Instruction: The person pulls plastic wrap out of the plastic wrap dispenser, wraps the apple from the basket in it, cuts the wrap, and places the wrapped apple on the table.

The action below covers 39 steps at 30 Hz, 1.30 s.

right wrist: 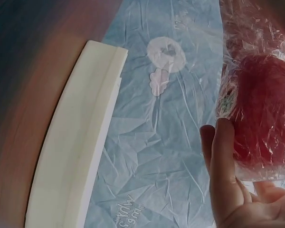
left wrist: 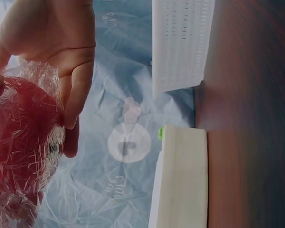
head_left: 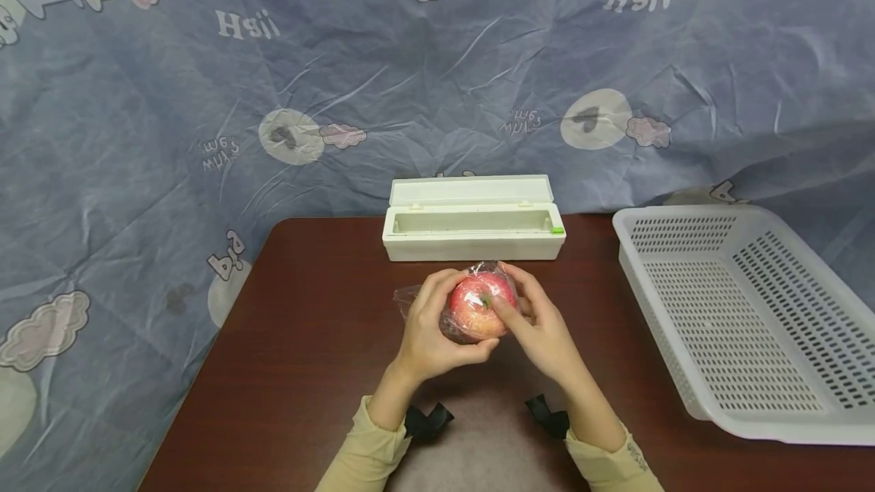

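A red apple (head_left: 476,315) is held above the table between both hands, with clear plastic wrap (head_left: 408,298) around it. The left hand (head_left: 432,329) grips its left side, fingers curved over the far side and thumb along the near edge. On the right, the right hand (head_left: 544,329) holds the apple, its thumb lying on top near the stem. In the left wrist view the wrapped apple (left wrist: 19,128) shows crinkled film bunched at its lower end. Loose film also stands off the apple (right wrist: 266,109) in the right wrist view.
Behind the hands stands a long white box (head_left: 474,250) with its lid raised and a green piece at its right end. A white perforated basket (head_left: 656,325) sits at the right of the dark brown table (head_left: 307,325). A printed blue cloth (head_left: 424,89) hangs behind.
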Each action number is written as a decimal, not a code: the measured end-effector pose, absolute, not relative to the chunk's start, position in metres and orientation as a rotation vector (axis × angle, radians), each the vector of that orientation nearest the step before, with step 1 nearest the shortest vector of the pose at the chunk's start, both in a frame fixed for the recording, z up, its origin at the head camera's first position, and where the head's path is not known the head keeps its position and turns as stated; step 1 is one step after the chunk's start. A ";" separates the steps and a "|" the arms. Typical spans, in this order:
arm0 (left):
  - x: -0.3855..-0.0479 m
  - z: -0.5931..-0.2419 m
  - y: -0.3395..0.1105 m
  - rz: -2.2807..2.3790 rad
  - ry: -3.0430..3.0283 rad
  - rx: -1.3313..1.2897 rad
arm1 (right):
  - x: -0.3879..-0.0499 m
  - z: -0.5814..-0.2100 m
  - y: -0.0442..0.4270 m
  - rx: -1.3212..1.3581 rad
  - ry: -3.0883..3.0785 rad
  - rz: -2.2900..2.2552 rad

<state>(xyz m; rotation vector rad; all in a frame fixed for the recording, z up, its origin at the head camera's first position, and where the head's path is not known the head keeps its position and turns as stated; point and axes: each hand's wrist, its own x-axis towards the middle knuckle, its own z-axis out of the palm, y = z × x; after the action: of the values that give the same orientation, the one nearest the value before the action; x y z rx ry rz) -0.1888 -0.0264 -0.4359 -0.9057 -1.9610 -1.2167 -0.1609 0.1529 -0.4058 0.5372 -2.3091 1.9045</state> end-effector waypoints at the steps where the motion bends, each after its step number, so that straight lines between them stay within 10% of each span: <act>1: -0.189 -0.436 -0.027 -1.218 -1.960 -0.909 | -0.161 -0.406 0.153 0.547 -2.303 1.905; 39: -0.193 -0.439 -0.044 -1.436 -2.190 -0.581 | -0.166 -0.404 0.159 0.449 -1.967 2.054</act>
<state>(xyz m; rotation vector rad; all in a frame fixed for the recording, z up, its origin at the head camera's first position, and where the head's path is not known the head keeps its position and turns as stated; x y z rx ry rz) -0.1932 -0.0444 -0.4391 -0.5811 -2.1899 -1.4359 -0.1657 0.1589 -0.4040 0.4486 -1.9672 2.0540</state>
